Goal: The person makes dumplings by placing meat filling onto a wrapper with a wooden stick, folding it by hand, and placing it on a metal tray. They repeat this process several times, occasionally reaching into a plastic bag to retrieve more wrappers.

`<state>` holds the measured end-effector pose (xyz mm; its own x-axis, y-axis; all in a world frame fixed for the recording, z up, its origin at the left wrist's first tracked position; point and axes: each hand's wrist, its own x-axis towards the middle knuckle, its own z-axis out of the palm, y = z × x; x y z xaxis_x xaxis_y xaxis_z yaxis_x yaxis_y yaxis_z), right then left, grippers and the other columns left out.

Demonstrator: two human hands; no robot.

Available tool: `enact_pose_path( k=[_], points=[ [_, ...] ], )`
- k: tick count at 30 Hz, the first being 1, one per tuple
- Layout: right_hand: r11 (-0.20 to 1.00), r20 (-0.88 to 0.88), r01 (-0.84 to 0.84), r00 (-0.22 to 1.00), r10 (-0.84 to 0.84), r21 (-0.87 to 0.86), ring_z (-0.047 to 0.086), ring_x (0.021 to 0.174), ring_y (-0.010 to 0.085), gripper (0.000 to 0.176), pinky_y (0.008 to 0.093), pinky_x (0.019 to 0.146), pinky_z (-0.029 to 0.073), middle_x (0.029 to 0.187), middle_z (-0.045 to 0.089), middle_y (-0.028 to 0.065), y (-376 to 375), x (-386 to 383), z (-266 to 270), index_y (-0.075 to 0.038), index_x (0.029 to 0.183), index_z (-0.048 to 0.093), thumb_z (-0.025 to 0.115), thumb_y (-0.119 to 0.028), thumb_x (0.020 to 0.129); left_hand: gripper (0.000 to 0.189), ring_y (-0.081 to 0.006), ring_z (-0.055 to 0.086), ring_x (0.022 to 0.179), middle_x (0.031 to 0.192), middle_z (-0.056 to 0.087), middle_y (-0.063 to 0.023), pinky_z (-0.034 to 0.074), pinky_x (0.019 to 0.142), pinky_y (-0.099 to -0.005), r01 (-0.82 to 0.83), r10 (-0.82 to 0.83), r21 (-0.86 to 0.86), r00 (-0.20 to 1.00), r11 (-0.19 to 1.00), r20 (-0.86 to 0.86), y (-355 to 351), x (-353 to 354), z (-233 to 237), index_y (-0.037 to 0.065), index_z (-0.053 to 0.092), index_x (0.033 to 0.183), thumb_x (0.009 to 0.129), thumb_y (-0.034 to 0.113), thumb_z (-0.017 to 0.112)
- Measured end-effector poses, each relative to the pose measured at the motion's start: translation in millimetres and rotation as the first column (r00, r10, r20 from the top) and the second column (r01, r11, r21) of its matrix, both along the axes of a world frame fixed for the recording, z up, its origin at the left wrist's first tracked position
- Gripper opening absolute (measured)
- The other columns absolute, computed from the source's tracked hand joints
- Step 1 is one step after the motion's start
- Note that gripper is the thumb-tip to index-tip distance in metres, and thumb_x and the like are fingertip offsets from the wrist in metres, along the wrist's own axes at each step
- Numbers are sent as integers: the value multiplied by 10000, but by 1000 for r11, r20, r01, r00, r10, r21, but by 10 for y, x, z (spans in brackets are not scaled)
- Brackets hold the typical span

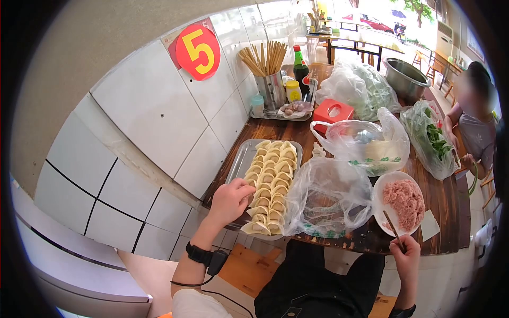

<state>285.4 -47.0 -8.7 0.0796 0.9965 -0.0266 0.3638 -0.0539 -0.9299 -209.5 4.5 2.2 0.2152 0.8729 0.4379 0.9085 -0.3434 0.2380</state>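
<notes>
My left hand point(230, 201) is over the left side of a metal tray point(237, 168), its fingers drawn together against the row of dumplings; anything between the fingertips is hidden. Rows of folded dumplings point(273, 172) with yellowish wrappers fill much of the tray. In my right hand point(405, 255) is a thin brown wooden stick point(391, 222), its far end over a white plate point(377, 204) of pink minced meat point(404, 204). Between tray and plate lies a clear plastic bag point(331, 196), crumpled, with contents I cannot make out. A small pale square point(430, 225) rests beside the plate.
Further back are a white plastic bag point(366, 143), a red tissue box point(333, 112), bagged greens point(435, 138) and a large metal pot point(407, 77). Chopsticks in a holder point(270, 87) and bottles stand by the wall. Another person point(477, 122) is at the right, holding a green stem.
</notes>
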Motion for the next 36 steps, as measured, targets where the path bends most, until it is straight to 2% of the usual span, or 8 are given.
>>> enact_pose_path(
  k=[10,22,24,25,26,28,29,36],
  points=[
    [1000,38,10,999,-11,19,453,625,31,64,210,571,362,661,525,-45,-37,67,-66,0,802,614,672,-14,824,357,-288,641,825,1030,631,-58,520,700,-378,-113,106,-92,991,989,-76,-43,31,28,129,628,1103,759,66,698],
    [1000,24,-2,1000,2,8,449,620,29,66,209,569,364,656,528,-49,-52,46,-71,-5,808,614,672,-18,835,412,-237,668,899,1044,633,-78,541,745,-355,-138,142,-39,978,990,151,-4,143,23,103,596,1178,785,71,715],
    [1000,40,3,999,-3,-5,448,616,29,65,208,567,363,651,526,-50,-61,49,-37,-5,809,614,673,-18,835,393,-207,677,870,1028,635,-65,539,699,-340,-270,307,-146,861,952,406,34,26,2,80,584,1174,807,69,724],
    [1000,22,-1,1000,1,0,445,612,28,65,207,564,360,648,523,-51,-61,44,-20,-6,809,614,673,-17,836,398,-188,626,1053,1165,609,-85,510,872,-344,-255,327,-206,765,945,554,129,-164,-157,55,534,1275,920,180,662],
    [1000,5,-6,1000,6,2,443,609,26,65,206,561,358,644,521,-52,-74,41,-7,-6,808,614,672,-17,836,398,-188,626,1053,1165,609,-85,510,872,-344,-255,331,-211,765,944,553,221,-216,-233,55,534,1275,920,180,662],
    [1000,6,-5,1000,5,3,442,609,25,67,204,558,354,643,519,-52,-71,71,-56,-7,806,613,672,-16,836,539,-237,463,1311,1411,477,-138,371,1089,-385,-35,260,-259,217,965,941,411,-284,-299,36,408,1427,1004,340,547],
    [1000,5,2,1000,-2,13,440,609,23,69,202,556,350,643,517,-52,-65,90,-71,-7,805,612,673,-15,837,684,-251,284,1435,1548,291,-168,232,1181,-405,150,283,-290,68,945,957,491,-295,-347,32,230,1525,1036,477,404],
    [983,-16,112,994,-111,147,436,607,24,84,204,553,345,657,518,-47,-77,389,36,-7,799,608,669,-27,853,757,-268,196,1479,1615,147,-142,206,1201,-414,381,297,-250,-68,890,953,576,-96,-358,25,72,1558,1038,510,332]
  ],
)
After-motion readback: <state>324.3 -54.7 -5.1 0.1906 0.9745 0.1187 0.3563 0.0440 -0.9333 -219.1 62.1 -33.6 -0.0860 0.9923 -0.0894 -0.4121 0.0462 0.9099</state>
